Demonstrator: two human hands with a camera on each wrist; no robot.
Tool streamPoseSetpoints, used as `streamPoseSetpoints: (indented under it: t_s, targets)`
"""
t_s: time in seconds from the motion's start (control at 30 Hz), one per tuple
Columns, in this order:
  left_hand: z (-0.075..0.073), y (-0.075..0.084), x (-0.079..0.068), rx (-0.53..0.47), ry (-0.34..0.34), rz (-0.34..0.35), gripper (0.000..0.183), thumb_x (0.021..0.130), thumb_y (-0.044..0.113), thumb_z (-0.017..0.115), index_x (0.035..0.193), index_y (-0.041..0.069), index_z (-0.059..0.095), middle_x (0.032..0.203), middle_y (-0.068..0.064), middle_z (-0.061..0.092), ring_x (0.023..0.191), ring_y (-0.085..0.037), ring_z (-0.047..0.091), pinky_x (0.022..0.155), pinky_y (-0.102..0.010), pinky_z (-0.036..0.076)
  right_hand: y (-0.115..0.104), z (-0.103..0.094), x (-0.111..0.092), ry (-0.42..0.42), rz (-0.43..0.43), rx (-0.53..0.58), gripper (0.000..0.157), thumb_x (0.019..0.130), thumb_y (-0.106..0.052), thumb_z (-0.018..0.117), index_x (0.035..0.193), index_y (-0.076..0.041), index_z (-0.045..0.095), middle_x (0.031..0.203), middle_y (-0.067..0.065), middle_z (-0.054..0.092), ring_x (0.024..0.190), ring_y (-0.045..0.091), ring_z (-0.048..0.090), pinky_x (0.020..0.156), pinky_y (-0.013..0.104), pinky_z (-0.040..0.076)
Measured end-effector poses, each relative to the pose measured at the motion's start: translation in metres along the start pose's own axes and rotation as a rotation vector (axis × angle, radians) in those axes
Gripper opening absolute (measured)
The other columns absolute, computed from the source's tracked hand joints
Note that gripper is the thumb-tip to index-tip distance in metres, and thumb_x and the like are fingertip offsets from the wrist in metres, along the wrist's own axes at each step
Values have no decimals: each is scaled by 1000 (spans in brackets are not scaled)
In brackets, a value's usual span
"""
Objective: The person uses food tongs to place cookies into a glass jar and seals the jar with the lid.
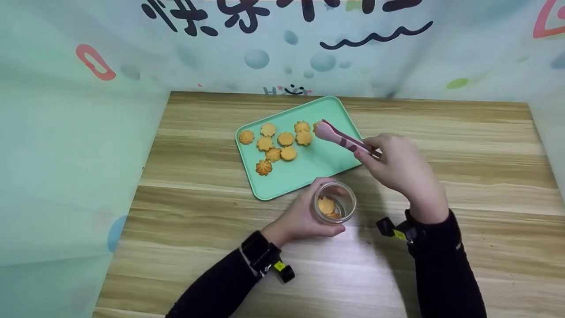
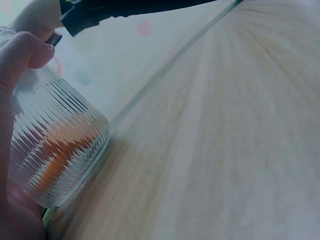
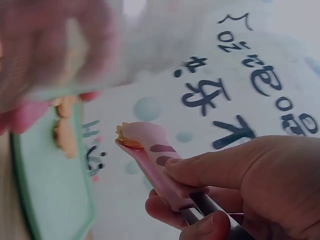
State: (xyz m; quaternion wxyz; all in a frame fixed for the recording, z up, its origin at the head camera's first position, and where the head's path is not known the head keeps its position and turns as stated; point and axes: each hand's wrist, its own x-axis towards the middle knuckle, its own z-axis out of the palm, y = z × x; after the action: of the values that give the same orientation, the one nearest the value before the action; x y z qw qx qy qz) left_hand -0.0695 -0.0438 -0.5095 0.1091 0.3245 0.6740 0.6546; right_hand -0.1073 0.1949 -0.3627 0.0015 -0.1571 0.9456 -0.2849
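Observation:
My right hand (image 1: pixel 397 165) grips pink tongs (image 1: pixel 342 137), thumb and fingers on their two arms. Between the tong tips a cookie (image 3: pixel 129 142) is pinched, its scalloped edge poking out in the right wrist view. In the head view the tips are above the right part of a mint green tray (image 1: pixel 329 161). My left hand (image 1: pixel 304 216) is wrapped around a clear ribbed glass jar (image 2: pixel 65 140), its open mouth facing up. Some cookies (image 1: pixel 326 205) lie at the bottom of the jar. It is held just in front of the tray's near edge.
Several golden cookies (image 1: pixel 286 139) are spread over the left and middle of the tray. The tray lies at an angle on a wood-grain table (image 1: pixel 190 221). A printed cloth backdrop (image 1: pixel 282 57) rises along the table's back and sides.

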Motion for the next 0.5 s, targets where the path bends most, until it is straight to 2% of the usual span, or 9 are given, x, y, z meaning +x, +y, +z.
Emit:
streamPoseSetpoints:
  t_s: [0.2,0.33,0.5]
  targets:
    - [0,0,-1,-6,-4,-8,96,72,18,103,151,20,49,140,0,66,132,-21,62,119,-40,48,-12,-21,-19,37,-31,14,21,106,-24,73,112,-8,84,80,3,62,60,14,41,55,32,34]
    - [0,0,-2,0,-3,-27,96,72,19,103,152,20,49,141,-1,66,133,-22,62,120,-40,48,-20,-32,-34,71,-80,5,19,105,-23,75,113,-9,84,83,2,68,60,13,48,54,28,38]
    - [0,-1,-3,-5,-4,-51,95,74,20,102,151,20,48,141,1,67,134,-20,62,121,-41,47,-26,-45,-53,144,-181,-12,15,102,-18,79,114,-12,85,83,-2,70,63,11,52,56,20,40]
